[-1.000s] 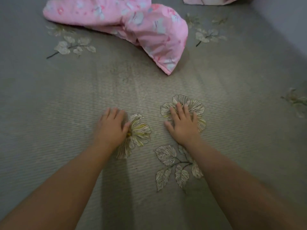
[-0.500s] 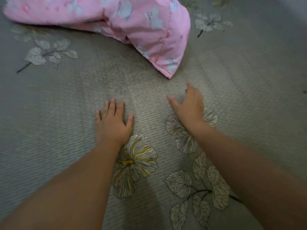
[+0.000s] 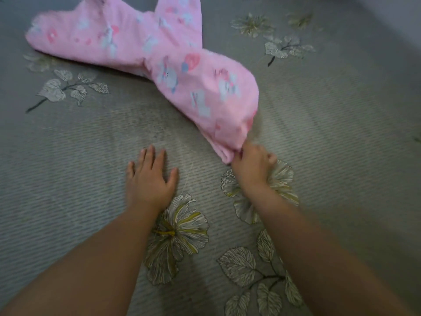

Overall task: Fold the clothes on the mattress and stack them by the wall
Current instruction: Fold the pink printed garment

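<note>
The right hand (image 3: 251,166) grips the pink garment (image 3: 159,58) by its near end, the left hand (image 3: 149,179) rests flat with straight fingers on the mattress (image 3: 68,156); next, I think, it needs spreading out for folding.

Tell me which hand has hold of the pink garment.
The right hand: its fingers pinch the near corner of the pink garment. The left hand lies flat on the mattress, touching no cloth.

We find no text, label, brand, number or sign that can be read anywhere in the head view. The pink garment (image 3: 145,53) carries only blurred cartoon figures and hearts, with no lettering we can make out. The grey mattress cover (image 3: 68,169) shows only flower and leaf drawings.
</note>
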Tool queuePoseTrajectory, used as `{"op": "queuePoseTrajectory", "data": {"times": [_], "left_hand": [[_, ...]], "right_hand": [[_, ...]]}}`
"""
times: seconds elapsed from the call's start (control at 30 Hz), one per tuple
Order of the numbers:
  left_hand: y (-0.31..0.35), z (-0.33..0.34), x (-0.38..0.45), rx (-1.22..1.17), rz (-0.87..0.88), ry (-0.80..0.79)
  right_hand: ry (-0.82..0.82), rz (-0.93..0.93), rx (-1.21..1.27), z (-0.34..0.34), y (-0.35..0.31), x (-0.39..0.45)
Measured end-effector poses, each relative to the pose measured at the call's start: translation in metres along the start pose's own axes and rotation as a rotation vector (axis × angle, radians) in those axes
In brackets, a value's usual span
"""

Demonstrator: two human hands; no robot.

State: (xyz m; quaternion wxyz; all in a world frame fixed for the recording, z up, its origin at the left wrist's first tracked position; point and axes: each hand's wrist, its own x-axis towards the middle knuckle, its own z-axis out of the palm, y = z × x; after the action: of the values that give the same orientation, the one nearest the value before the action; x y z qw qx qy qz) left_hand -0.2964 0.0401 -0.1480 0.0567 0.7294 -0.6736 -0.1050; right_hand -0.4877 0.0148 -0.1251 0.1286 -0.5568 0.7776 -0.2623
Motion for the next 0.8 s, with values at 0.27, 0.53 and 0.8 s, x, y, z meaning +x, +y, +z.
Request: {"op": "queuePoseTrajectory", "data": {"times": [0.27,0.53,0.8], "left_hand": [[0.018,-0.017,-0.046,-0.231,0.042,0.150],[0.100,-0.032,-0.147,-0.074,0.492,0.011],[0.171,-0.094,-0.223,-0.148,0.308,-0.754]], "right_hand": [[-0.090,-0.118,-0.138,-0.076,0.068,-0.124],[-0.617,-0.160,-0.318,-0.157,0.127,-0.212],[-0.479,0.307,0.577,-0.311,0.175,-0.231]]}}
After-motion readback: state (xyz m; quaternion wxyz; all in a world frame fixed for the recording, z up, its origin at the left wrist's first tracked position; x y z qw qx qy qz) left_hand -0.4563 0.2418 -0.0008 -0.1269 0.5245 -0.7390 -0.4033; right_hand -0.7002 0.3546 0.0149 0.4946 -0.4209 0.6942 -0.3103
